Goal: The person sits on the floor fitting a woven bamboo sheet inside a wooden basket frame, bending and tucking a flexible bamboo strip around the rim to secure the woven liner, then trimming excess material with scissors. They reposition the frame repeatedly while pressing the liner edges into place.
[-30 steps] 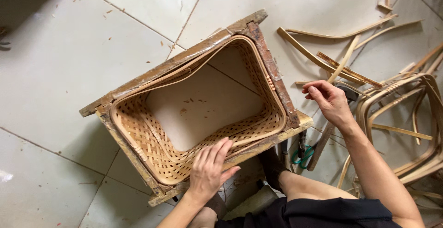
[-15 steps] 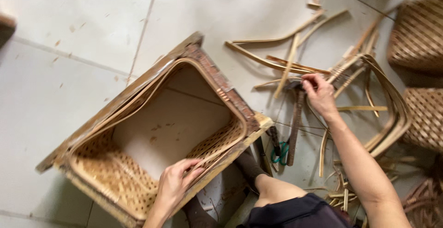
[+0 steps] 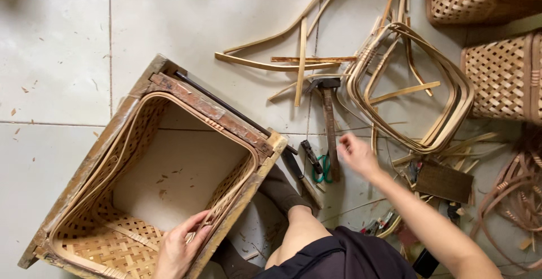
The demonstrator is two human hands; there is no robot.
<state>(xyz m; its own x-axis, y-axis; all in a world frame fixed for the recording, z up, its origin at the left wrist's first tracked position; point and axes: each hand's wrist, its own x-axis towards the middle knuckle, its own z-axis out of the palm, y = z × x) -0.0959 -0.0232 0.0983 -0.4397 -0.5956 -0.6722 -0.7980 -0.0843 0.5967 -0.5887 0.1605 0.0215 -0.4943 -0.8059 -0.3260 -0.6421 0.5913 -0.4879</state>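
At lower left of the frame a woven basket (image 3: pixel 121 239) sits inside a square wooden form (image 3: pixel 220 118) on the tiled floor (image 3: pixel 56 47), and the left hand (image 3: pixel 179 248) rests on its near rim, fingers curled closed over the bent rim strip beside the form's inner wall. The right hand (image 3: pixel 355 155) is at centre right, blurred, fingers loose and spread with nothing in them, just right of the hammer (image 3: pixel 328 126) that lies head-up on the tiles; green-handled pliers (image 3: pixel 320 166) lie touching the hammer's handle on its left. The hammer looks the heaviest piece here, with a stiff wooden handle and a dark metal head; the far end of the handle, nearest the hand, seems the natural place to take it. The basket weave is probably light and springy, and likely to crack if pinched, so the doubled rim is the safer hold, as the left hand has it. The form looks rigid and weighty enough to stay put under a push. A dark rod (image 3: pixel 226 107) lies along its upper edge. Bent hoops (image 3: pixel 446 115) and loose strips (image 3: pixel 271 64) are scattered at upper centre and right, thin and flexible by appearance, with finished baskets (image 3: pixel 502 75) at the right edge.
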